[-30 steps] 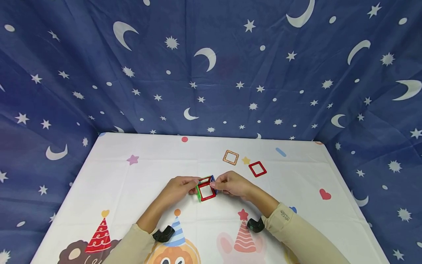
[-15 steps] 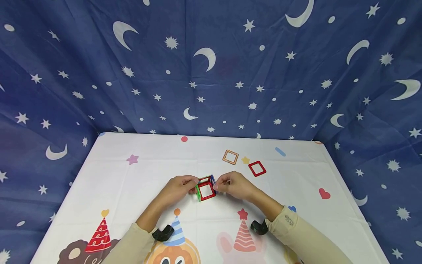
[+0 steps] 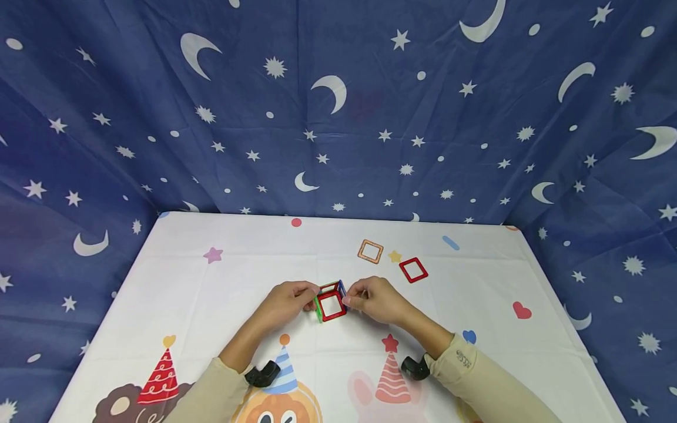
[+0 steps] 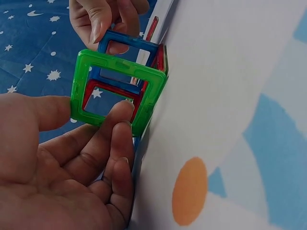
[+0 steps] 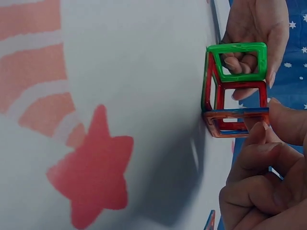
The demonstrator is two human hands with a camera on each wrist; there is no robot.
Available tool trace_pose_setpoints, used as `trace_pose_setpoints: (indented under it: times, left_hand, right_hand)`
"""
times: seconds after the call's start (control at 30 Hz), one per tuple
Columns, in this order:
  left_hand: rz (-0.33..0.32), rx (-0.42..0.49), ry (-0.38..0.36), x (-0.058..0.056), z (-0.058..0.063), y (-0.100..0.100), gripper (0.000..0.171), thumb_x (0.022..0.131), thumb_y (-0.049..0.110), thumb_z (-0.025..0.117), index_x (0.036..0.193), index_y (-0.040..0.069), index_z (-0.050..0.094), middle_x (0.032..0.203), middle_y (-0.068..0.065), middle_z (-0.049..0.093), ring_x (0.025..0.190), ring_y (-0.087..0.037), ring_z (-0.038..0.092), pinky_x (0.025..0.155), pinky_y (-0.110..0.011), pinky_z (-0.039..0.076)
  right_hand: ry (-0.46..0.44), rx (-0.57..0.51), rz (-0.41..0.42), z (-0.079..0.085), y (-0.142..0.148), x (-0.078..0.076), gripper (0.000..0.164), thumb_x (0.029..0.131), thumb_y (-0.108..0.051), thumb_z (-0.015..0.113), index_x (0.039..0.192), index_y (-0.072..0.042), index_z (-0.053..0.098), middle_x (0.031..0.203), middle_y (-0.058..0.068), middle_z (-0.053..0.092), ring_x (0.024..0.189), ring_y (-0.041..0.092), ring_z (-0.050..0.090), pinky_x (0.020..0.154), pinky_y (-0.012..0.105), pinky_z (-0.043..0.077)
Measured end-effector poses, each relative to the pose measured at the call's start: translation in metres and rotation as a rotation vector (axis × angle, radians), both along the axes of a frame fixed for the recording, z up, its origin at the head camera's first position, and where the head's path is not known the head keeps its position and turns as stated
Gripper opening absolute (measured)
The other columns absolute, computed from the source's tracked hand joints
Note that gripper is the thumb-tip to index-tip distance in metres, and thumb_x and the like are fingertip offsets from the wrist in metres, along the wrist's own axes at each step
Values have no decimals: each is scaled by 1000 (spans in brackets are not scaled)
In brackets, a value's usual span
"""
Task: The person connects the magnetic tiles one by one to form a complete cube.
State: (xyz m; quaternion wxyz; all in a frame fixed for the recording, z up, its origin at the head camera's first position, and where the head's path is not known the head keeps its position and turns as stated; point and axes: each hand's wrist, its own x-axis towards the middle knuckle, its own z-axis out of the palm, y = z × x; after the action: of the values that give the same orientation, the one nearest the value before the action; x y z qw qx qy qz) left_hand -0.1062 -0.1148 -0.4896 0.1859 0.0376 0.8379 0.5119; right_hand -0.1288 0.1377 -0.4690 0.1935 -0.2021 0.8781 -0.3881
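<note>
Square magnetic tiles stand joined as an open-topped box on the table. Its left side is a green tile (image 4: 78,86), its right side a blue tile (image 4: 129,39). Red tiles (image 3: 334,317) form the floor and the back. My left hand (image 3: 288,302) pinches the green tile, thumb on its edge and fingertips across its lower part in the left wrist view. On the other side, my right hand (image 3: 375,299) pinches the blue tile's upper edge between thumb and index finger. Its other fingers are curled beneath, seen in the right wrist view.
Behind the box to the right lie a loose orange tile (image 3: 362,248) and a loose red tile (image 3: 419,278), both flat. A white printed cloth (image 3: 254,235) covers the table. A blue curtain (image 3: 370,106) with moons and stars hangs around the far edge and sides.
My right fingers have shifted slightly right, from over the box's corner to the blue tile's outer side. The left hand and the box stay nearly in place.
</note>
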Motion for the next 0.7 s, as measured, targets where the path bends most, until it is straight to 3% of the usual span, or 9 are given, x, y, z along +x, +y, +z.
trace_pose_setpoints:
  times: [0.17,0.47,0.57,0.7]
  left_hand:
    - [-34,11,6,-1,-2,-3,29,103,39,61,105,14,75,82,-1,71,81,-18,62,80,-31,46]
    - [-177,97,-22,-1,-3,-9,27,103,34,63,111,9,70,85,-5,78,81,-20,66,80,-26,47]
    - [-195,115,-30,-1,-3,-10,26,101,34,64,106,9,67,84,-7,78,78,-19,63,73,-24,44]
    - [-190,144,-49,-1,-3,-9,26,101,34,65,99,8,64,84,-9,78,73,-18,57,63,-23,38]
  right_hand:
    - [98,52,36,2,-1,-4,12,97,-22,71,87,-16,76,77,-10,62,64,6,52,59,23,44]
    - [257,96,95,6,-7,-17,12,98,-21,70,97,-12,78,86,-7,69,70,5,52,65,22,45]
    - [258,92,112,7,-9,-25,13,98,-21,70,98,-13,79,89,-6,71,72,6,52,65,22,45]
    - [147,62,71,8,-14,-36,14,98,-25,70,99,-16,79,89,-5,71,73,9,54,65,25,46]
